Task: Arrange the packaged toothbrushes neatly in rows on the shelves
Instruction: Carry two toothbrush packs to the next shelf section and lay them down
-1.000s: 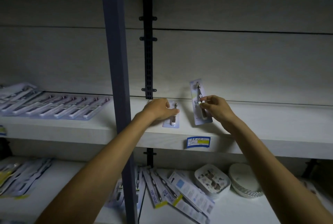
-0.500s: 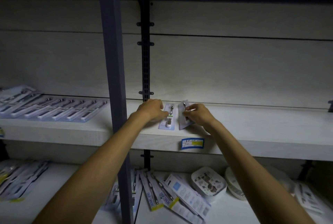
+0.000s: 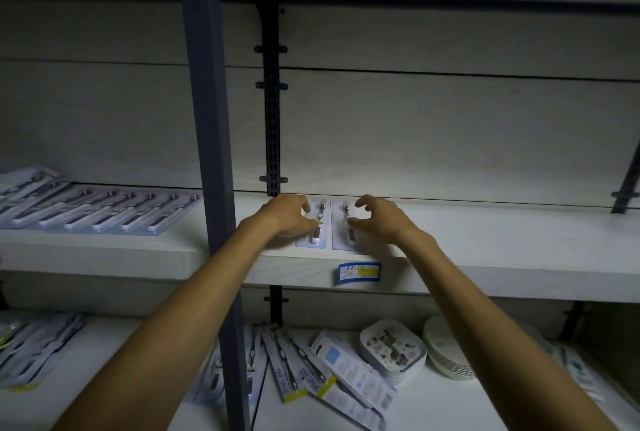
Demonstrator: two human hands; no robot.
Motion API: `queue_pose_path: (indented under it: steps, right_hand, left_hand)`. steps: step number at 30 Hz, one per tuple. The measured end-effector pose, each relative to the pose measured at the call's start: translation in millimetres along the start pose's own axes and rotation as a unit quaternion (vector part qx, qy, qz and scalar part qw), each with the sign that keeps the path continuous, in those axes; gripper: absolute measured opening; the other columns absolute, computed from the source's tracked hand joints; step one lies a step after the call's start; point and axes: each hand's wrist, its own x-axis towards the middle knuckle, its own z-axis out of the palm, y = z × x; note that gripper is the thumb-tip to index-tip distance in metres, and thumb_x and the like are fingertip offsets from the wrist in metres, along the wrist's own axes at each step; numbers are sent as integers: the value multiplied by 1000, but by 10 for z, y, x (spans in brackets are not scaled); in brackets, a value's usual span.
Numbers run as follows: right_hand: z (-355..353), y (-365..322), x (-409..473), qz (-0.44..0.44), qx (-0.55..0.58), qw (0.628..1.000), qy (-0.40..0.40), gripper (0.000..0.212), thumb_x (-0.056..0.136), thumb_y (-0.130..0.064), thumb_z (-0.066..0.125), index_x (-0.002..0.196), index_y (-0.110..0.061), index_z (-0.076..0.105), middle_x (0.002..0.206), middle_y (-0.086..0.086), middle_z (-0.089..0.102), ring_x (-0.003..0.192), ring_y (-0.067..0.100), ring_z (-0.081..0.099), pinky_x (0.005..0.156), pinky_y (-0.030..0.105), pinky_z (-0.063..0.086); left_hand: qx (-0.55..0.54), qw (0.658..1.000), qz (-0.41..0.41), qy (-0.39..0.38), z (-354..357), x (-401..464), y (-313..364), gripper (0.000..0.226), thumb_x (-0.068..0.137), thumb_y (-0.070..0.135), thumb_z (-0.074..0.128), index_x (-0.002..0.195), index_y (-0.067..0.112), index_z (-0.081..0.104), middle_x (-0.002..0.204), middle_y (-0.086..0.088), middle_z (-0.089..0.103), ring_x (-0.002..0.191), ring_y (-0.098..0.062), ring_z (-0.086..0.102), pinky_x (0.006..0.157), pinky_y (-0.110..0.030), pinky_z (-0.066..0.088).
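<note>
Beyond both outstretched hands, a pale back wall (image 3: pixel 450 136) rises behind the middle shelf (image 3: pixel 502 250), which carries the work. Left of the left hand, a dark upright post (image 3: pixel 207 119) crosses the view; behind that hand a black slotted bracket rail (image 3: pixel 272 119) meets the shelf. Further left of the post, a row of packaged toothbrushes (image 3: pixel 104 212) lies flat, side by side and angled. Below both forearms, the lower shelf (image 3: pixel 450 406) holds loose toothbrush packs (image 3: pixel 311 371) fanned and overlapping, with a stack of patterned plates (image 3: pixel 393 347) and a white perforated dish (image 3: pixel 446 351) to their right.

Left hand (image 3: pixel 289 217): fingers curled downward, fingertips resting on the left edge of the left toothbrush pack (image 3: pixel 316 226); most of the pack shows just right of the hand, flat on the shelf. Whether the fingers pinch it or only touch it cannot be told.

Right hand (image 3: pixel 379 221): fingers arched and spread, thumb tip touching the right toothbrush pack (image 3: pixel 343 226), which lies flat just left of the hand. No grasp is evident.

Between the two hands, the two packs lie parallel and close, a narrow gap separating them, heads toward the wall. Just below the right hand, a blue-and-yellow price label (image 3: pixel 359 272) sits on the shelf's front edge.
</note>
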Motion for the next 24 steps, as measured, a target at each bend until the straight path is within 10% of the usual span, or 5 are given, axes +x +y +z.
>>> queue_pose_path:
  steps: [24]
  right_hand:
    - [-376,137,-872,-46,-52,997,-44,53,88,-41,59,136,-23,44,136,6,51,116,22,52,94,38,46]
  left_hand:
    - [-14,998,54,6,-211,-938,228,48,86,44,64,128,23,54,127,-1,58,109,-16,56,91,-29,45]
